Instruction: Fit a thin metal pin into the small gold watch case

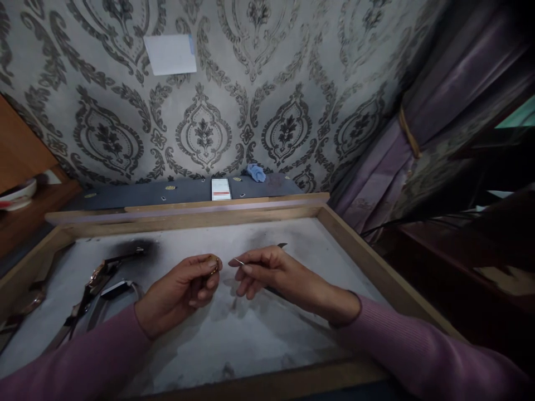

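Observation:
Near the middle of a wood-framed white board, my left hand [181, 287] pinches a small gold-coloured piece [214, 269] between thumb and fingertips. Just to its right, my right hand [276, 273] holds a thin pointed metal tool [238, 261], its tip directed left toward the gold piece. A small gap separates the tip from my left fingers. The tool's dark far end shows above the back of my right hand. The exact shape of the gold piece is too small to make out.
Several watches with dark straps [97, 275] lie at the board's left. The raised wooden rim [359, 245] surrounds the surface. Behind it are a phone [220, 189] and a crumpled blue cloth [256, 172]. A bowl [19, 195] stands far left; a purple curtain [376, 161] hangs right.

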Available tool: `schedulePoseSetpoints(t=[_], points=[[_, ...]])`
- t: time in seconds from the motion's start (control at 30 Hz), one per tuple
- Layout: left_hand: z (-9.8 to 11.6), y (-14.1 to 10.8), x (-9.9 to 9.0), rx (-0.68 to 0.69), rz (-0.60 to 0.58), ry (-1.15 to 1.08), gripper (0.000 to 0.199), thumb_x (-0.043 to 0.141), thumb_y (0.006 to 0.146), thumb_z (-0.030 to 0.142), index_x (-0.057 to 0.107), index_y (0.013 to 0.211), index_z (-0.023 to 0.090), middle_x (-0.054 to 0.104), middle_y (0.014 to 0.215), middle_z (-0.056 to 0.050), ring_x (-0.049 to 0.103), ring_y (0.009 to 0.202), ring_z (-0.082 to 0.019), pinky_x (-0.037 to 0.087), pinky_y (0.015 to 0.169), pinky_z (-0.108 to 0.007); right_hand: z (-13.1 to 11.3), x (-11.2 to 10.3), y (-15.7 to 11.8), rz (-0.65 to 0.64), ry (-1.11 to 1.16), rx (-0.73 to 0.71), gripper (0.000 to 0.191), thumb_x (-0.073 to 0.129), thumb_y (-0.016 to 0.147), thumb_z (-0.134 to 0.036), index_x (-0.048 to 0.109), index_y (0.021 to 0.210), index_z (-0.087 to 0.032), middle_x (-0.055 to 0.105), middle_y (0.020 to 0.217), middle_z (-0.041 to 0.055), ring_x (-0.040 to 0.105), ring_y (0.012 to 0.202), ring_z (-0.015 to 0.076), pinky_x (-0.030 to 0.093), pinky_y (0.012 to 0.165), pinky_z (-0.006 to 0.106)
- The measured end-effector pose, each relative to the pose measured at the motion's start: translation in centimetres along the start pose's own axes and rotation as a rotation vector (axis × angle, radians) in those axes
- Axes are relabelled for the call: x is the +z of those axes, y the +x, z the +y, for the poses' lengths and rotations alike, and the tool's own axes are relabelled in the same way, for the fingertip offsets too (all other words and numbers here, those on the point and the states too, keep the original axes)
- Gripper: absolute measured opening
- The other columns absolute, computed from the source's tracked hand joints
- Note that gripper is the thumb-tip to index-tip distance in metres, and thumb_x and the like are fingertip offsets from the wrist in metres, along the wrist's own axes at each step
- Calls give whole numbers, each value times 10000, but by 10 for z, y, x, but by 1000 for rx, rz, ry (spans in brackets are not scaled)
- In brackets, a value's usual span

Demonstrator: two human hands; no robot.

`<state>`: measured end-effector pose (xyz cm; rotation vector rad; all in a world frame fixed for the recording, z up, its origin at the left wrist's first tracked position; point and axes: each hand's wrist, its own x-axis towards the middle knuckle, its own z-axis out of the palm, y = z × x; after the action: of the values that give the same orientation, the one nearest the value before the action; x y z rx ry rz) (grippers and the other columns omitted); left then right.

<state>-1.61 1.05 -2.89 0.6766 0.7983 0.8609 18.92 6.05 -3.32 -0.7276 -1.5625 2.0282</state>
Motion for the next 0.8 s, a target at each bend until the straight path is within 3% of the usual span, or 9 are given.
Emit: schedulePoseSetpoints(t=[0.13, 0.23, 0.4, 0.8], points=[[2, 0, 3, 8, -2, 9, 207, 671, 785, 277, 513, 743, 150, 452, 567, 59, 319, 410, -20, 153, 351, -133, -7, 3, -2, -44, -75, 25, 375, 629, 855, -419, 649, 1101, -137, 670, 712, 23, 605, 509, 80, 340, 383, 151], [3, -1, 6, 2, 8, 12, 227, 677, 777, 272, 496, 716, 151, 454, 560, 61, 317, 402, -16, 153, 349, -132, -10, 5, -2, -52, -93, 12, 327, 597, 877, -398, 645, 1069, -138, 644, 626, -2, 438, 398, 33, 206, 358, 162], [2, -3, 8, -10, 0, -6, 222, 687, 768, 274, 511, 733, 143, 462, 560, 60, 340, 396, -12, 153, 348, -127, -9, 7, -1, -57, -4, 23, 321, 623, 852, -442, 585, 947, -138, 601, 552, -30, 261, 374, 29, 139, 370, 189], [3, -3, 9, -14, -9, -26, 209, 684, 773, 263, 520, 726, 142, 475, 563, 55, 356, 390, -10, 156, 349, -125, -9, 8, -1, -95, 7, 63, 312, 613, 854, -440, 557, 920, -141, 600, 557, -29, 270, 358, 32, 134, 356, 198]])
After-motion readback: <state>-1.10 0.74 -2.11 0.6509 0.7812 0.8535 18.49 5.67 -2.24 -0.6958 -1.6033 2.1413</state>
